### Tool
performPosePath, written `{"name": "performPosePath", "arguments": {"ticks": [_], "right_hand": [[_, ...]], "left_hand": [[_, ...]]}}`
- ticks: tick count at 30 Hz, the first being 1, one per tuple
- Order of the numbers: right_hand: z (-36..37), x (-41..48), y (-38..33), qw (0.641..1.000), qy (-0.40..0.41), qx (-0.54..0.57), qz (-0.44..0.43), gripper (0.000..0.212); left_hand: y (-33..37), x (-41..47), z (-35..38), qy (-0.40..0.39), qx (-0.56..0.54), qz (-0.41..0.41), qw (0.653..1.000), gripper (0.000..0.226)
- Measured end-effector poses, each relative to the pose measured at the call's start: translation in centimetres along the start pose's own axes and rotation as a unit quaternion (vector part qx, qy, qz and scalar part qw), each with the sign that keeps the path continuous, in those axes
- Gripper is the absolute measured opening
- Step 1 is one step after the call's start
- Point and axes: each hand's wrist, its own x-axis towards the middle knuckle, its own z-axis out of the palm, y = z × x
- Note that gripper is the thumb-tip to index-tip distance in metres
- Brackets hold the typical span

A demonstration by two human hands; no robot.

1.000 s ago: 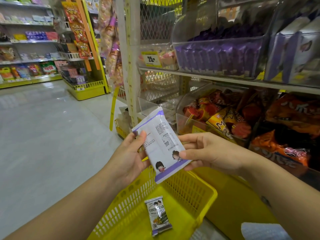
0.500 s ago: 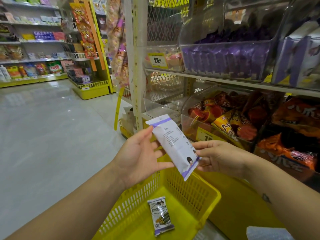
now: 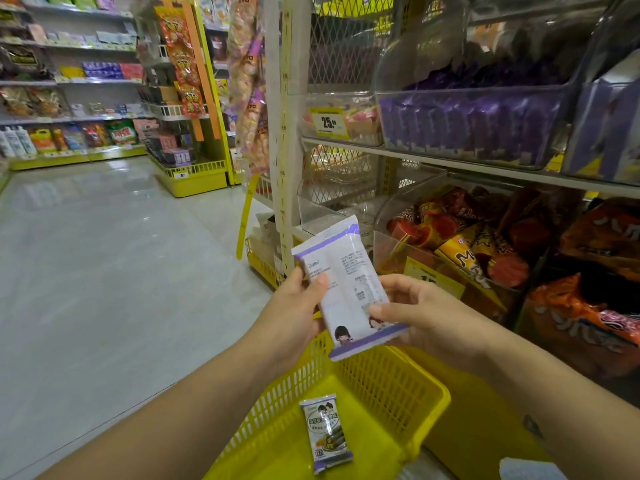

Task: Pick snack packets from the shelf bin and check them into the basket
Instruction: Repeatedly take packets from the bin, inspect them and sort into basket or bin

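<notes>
A white and purple snack packet is held up in both hands directly above the far rim of the yellow basket, its printed back panel turned toward the person, which suits reading or checking the label before it goes in. The left hand pinches the packet's upper left edge, thumb pressed on the facing side and fingers curled behind; the right hand grips the lower right corner the same way, thumb on the front near the little cartoon figure, fingers wrapped round the back. Holding it at two opposite corners keeps the thin film flat and taut, so the small print stays legible rather than crinkling. The packet stands nearly upright, leaning slightly away from the person, and is clear of the basket, touching neither its rim nor its mesh wall. Keeping it over the opening means a simple release or short lowering should land it inside. Down on the basket's floor a second packet already lies flat, face up, so by my reading the task is under way with at least one item checked in. Above and beyond the basket, to its right, a clear shelf bin holds rows of purple packets, the likely source.
</notes>
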Motion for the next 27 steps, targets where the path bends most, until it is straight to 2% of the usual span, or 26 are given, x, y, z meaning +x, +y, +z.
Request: {"name": "performPosePath", "arguments": {"ticks": [3, 5, 9, 13, 17, 22, 27], "right_hand": [[1.0, -0.3, -0.2, 0.999, -0.01, -0.02, -0.032, 0.055], [1.5, -0.3, -0.2, 0.996, 0.01, -0.062, -0.062, 0.054], [1.7, -0.5, -0.6, 0.987, 0.033, -0.107, -0.118, 0.053], [1.8, -0.8, -0.7, 0.982, 0.035, -0.138, -0.127, 0.052], [2.2, -1.1, -0.8, 0.979, 0.035, -0.154, -0.13, 0.051], [2.4, -1.2, -0.8, 0.975, 0.038, -0.171, -0.137, 0.052], [2.4, -1.2, -0.7, 0.975, 0.033, -0.176, -0.132, 0.054]], "left_hand": [[-0.2, 0.0, 0.0, 0.018, 0.043, 0.027, 0.999, 0.029], [-0.4, 0.0, 0.0, -0.007, 0.071, 0.034, 0.997, 0.034], [-0.5, -0.2, -0.1, -0.114, 0.153, 0.022, 0.981, 0.07], [-0.5, -0.3, 0.2, -0.129, 0.17, 0.019, 0.977, 0.093], [-0.6, -0.3, 0.4, -0.106, 0.169, 0.042, 0.979, 0.094], [-0.4, -0.1, 0.3, -0.064, 0.147, 0.022, 0.987, 0.09], [0.2, 0.2, -0.2, -0.033, 0.104, -0.001, 0.994, 0.061]]}}
